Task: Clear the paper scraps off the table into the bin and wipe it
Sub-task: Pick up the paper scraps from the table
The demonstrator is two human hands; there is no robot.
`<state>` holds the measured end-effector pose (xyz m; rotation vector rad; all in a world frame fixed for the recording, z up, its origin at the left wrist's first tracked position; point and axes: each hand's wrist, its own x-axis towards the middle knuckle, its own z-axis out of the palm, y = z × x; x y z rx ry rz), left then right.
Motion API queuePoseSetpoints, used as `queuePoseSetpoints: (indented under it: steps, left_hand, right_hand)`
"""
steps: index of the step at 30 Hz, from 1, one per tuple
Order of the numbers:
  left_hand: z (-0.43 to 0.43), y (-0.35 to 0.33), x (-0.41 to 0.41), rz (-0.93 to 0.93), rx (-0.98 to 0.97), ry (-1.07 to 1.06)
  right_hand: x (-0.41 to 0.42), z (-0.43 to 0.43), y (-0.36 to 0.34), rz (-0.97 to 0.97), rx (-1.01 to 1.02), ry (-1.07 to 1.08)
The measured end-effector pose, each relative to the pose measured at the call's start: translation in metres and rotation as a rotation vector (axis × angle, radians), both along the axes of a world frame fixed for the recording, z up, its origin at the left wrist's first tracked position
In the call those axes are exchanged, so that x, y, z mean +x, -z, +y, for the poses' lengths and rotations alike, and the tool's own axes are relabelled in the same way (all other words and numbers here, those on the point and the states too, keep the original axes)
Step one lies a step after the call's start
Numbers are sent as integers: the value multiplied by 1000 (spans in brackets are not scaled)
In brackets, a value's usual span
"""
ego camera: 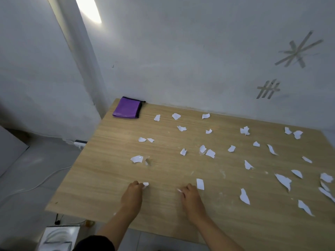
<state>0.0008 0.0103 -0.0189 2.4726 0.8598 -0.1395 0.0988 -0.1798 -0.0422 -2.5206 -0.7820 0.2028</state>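
Several torn white paper scraps (210, 153) lie scattered over the wooden table (101, 178). My left hand (133, 195) rests near the front edge, its fingertips pinched on a small white scrap (146, 184). My right hand (192, 200) lies a little to the right, fingers curled on another small scrap (179, 190). A rectangular scrap (200, 184) lies just beyond the right hand's knuckles. A folded purple cloth (126, 108) with a black edge sits at the table's far left corner. A white bin (58, 238) stands on the floor below the table's front left corner.
The table stands against a white wall (199, 60) with tape marks. A white cable (36, 185) runs across the grey floor on the left. A white power strip (79, 143) lies by the wall under the table's left edge.
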Motion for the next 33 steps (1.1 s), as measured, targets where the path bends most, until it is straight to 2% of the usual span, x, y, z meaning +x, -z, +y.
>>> queuePoseSetpoints:
  steps: [2, 5, 10, 13, 17, 21, 28, 33]
  left_hand:
    - [-7, -1, 5, -25, 10, 2]
    - [-19, 0, 15, -43, 2, 24]
    - [-38, 5, 29, -160, -15, -19]
    - [-39, 4, 39, -252, -61, -132]
    - [-19, -2, 49, -309, -54, -257]
    - [13, -3, 54, -310, -85, -339]
    - [63, 4, 65, -175, -163, -358]
    - [65, 4, 69, -209, -238, -410]
  right_hand:
    - [8, -7, -7, 53, 54, 149]
    - [28, -21, -11, 72, 84, 221]
    - [53, -33, -3, 210, 7, 102]
    - [57, -39, 2, 162, -35, 3]
    - [57, -41, 6, 42, 1, -2]
    - [54, -32, 4, 39, 16, 41]
    - [55, -24, 11, 81, -12, 93]
    - [56, -24, 12, 80, -37, 95]
